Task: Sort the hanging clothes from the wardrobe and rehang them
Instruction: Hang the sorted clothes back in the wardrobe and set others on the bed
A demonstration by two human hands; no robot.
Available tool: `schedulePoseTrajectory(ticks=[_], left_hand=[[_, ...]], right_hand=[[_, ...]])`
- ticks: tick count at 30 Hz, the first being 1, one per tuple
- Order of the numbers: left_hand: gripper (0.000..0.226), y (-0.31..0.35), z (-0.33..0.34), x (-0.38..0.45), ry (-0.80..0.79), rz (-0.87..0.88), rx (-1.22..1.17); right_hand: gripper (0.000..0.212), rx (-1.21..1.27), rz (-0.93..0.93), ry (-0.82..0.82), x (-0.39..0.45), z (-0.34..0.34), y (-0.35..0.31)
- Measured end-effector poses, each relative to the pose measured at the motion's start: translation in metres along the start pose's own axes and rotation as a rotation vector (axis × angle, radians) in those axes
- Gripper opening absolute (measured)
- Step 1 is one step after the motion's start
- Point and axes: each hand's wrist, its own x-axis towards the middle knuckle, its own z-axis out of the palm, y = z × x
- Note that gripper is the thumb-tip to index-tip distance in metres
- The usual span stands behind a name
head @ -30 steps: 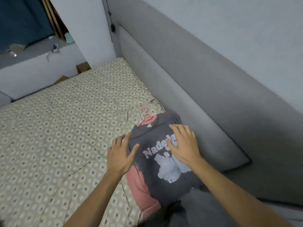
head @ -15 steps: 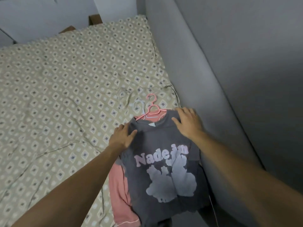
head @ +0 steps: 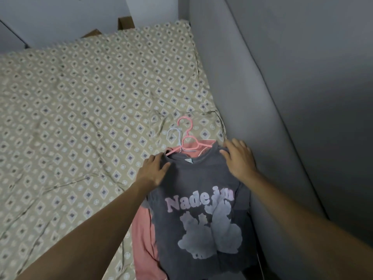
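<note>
A: Where's the shirt?

B: The grey shirt (head: 201,209) lies flat on the bed (head: 80,118), at about five o'clock in the head view, with pale lettering and a pale blotchy print on its front. Its collar points toward twelve o'clock.

A: And the hands?

B: The left hand (head: 153,170) rests on the shirt's left shoulder, at nine o'clock from the collar, with its fingers bent over the cloth's edge. The right hand (head: 239,158) sits on the other shoulder, at three o'clock, its grip curled round the fabric edge.

A: Anything under it?

B: A pink garment (head: 144,239) lies beneath, showing at seven o'clock of the grey shirt and again just above the collar. A pink hanger (head: 188,141) sticks out at twelve o'clock, its hook on the bedspread, with a white hanger (head: 174,134) hook just beside it at ten o'clock.

A: What crowds the spot?

B: A grey padded headboard (head: 232,98) runs along the bed's edge at three o'clock, right against the right hand and the shirt's sleeve. A brown box (head: 125,23) peeks past the bed's far edge at twelve o'clock. The patterned bedspread is wrinkled around the hangers.
</note>
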Motion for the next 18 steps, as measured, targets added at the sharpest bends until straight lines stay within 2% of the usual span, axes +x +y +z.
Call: schedulePoseTrajectory(ticks=[3, 7, 11, 18], left_hand=[[0.049, -0.001, -0.011, -0.022, 0.032, 0.046, -0.034], [0.028, -0.005, -0.031, -0.059, 0.073, 0.15, -0.044], [0.031, -0.005, -0.062, -0.108, 0.128, 0.339, -0.099], [0.025, 0.004, -0.116, -0.194, 0.147, 0.642, -0.197]], right_hand=[[0.019, 0.02, -0.025, 0.061, -0.026, -0.023, -0.015], [0.012, 0.091, 0.065, 0.148, -0.075, -0.061, -0.044], [0.016, 0.135, 0.182, 0.167, -0.129, -0.1, -0.074], [0.021, 0.112, 0.328, 0.321, -0.238, -0.184, -0.151]])
